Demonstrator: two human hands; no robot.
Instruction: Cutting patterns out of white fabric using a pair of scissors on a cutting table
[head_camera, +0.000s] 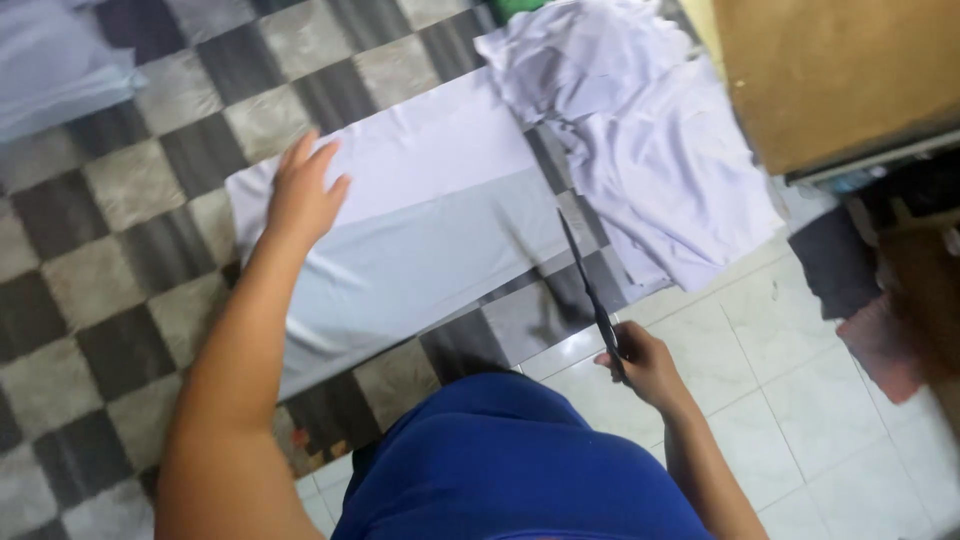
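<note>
A long strip of pale cloth (420, 220) is lying flat across the checkered floor (120, 270), running from the lower left toward the upper right. Its near half is looking greyer and its far half whiter. The left hand (300, 195) is resting palm down on the strip's left end, fingers (322, 158) spread and pressing on the fabric, the bare forearm reaching in from the lower left.

The right hand (645, 365) is gripping the handles of dark scissors (590, 290), fingers curled shut around them. The blades are pointing up and away, their tip lying at the strip's right edge, just beside where the cloth is meeting a heap (640, 130) of crumpled white fabric. Whether the blades are parted or closed is too blurred to tell.

The heap is spreading over the upper right of the floor, touching the strip's far end. Beyond it a brown board (830, 70) is standing at the top right corner. Below the board, plain white tiles (800, 400) are taking over from the checkered pattern, and a dark rag (830, 260) and a reddish rag (885, 345) are lying near the right edge. A folded pale blue sheet (50, 60) is showing at the top left. The person's blue garment (510, 460) is filling the bottom centre
</note>
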